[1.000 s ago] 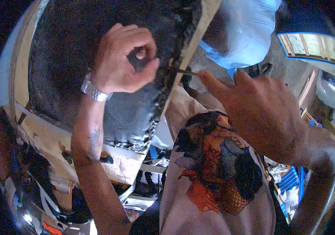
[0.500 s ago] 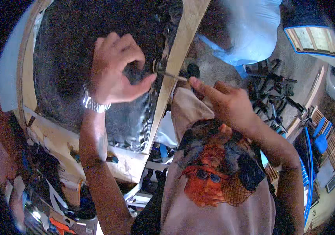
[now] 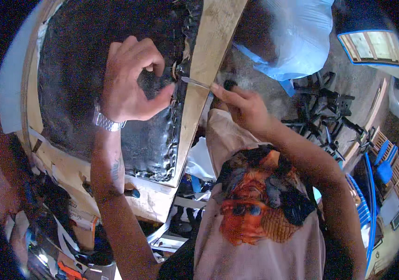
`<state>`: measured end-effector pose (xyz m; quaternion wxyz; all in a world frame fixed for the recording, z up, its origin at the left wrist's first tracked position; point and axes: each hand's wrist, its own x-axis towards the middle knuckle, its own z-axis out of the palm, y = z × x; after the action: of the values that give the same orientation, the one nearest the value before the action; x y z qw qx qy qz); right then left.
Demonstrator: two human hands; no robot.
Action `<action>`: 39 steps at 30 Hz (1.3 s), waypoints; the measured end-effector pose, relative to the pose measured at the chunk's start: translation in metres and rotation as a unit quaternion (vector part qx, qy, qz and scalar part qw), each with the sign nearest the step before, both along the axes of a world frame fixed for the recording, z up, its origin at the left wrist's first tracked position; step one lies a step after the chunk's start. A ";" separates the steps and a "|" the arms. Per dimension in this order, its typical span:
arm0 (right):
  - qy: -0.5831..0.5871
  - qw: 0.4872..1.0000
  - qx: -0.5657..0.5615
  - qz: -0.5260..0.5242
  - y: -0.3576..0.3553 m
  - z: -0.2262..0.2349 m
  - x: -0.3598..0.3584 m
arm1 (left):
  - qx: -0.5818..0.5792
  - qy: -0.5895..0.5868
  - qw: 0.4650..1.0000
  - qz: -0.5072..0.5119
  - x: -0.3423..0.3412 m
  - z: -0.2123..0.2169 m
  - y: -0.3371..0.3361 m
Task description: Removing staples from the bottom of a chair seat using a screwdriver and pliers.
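Observation:
A dark panel (image 3: 87,84), covered in black sheet material with a puckered, stapled edge, lies within a pale wooden frame (image 3: 202,60). Over that covering hovers my left hand (image 3: 127,84), thumb and fingers curled into a C with a gap between them and nothing visible inside. A steel-banded watch (image 3: 107,122) circles its wrist. My right hand (image 3: 248,107) grips a slim flat-tipped metal tool (image 3: 196,83), like a flat screwdriver; its handle is mostly hidden by the fingers. The tip points left, at the wooden rail beside the black edge.
A bulging, light-blue wrapped bundle (image 3: 297,46) stands beyond the frame on the right. Black metal brackets (image 3: 320,107) are heaped on the floor there. At lower left are a cardboard box (image 3: 84,226) and an orange item (image 3: 71,270). Blue-edged boards (image 3: 369,205) lean at far right.
The tool's tip has drawn back from the black edge onto the wooden rail, while my right hand moved left and slightly upward. My left hand has shifted a little left.

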<state>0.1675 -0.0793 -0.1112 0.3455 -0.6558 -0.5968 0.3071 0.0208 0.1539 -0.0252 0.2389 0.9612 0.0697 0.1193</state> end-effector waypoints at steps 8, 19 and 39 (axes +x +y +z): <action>0.027 0.999 -0.019 -0.015 0.004 -0.008 -0.008 | 0.056 0.014 0.998 0.024 -0.011 0.000 -0.010; -0.034 0.992 -0.119 0.010 -0.002 0.043 0.009 | 0.036 0.023 0.998 0.045 -0.015 0.005 -0.014; -0.353 0.884 -0.231 0.200 0.057 0.182 0.007 | 0.004 -0.005 1.000 0.024 -0.022 -0.006 -0.007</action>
<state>0.1741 -0.0218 0.0709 -0.1181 -0.6491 -0.7097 0.2470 -0.0009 0.1469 -0.0316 0.2326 0.9595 0.0910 0.1303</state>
